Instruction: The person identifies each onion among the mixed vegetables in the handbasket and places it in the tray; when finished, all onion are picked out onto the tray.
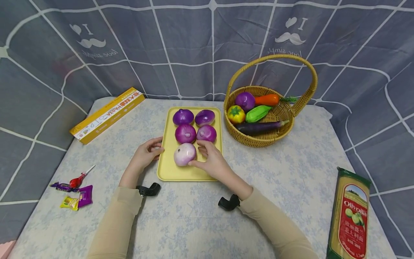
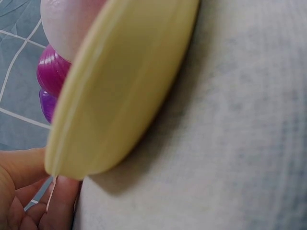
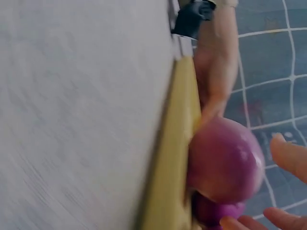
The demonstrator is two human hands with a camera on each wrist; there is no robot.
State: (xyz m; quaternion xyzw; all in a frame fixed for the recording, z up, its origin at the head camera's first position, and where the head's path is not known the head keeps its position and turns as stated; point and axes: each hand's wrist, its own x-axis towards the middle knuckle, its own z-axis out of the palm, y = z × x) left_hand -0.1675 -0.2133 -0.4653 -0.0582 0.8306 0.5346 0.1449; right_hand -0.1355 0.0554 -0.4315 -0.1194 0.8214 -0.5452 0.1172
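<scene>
A yellow tray (image 1: 163, 172) lies in the middle of the table with several purple onions (image 1: 185, 133) in pairs on its far part. Nearer to me sits a paler, white-and-purple onion (image 1: 185, 154). At the tray's left rim, my left hand (image 1: 147, 153) holds the edge, thumb and curled fingers around it in the left wrist view. My right hand (image 1: 213, 160) is over the tray, just right of the pale onion. Its fingers are spread, and the right wrist view shows a gap between them and the nearest onion (image 3: 225, 160).
A handled wicker basket (image 1: 258, 142) holding toy vegetables stands behind right. To the left are a yellow pasta box (image 1: 108, 115), a red lollipop (image 1: 76, 182) and wrapped candies (image 1: 85, 196). One spaghetti pack (image 1: 349, 216) lies at the right edge. A grey curtain (image 1: 194, 43) hangs behind.
</scene>
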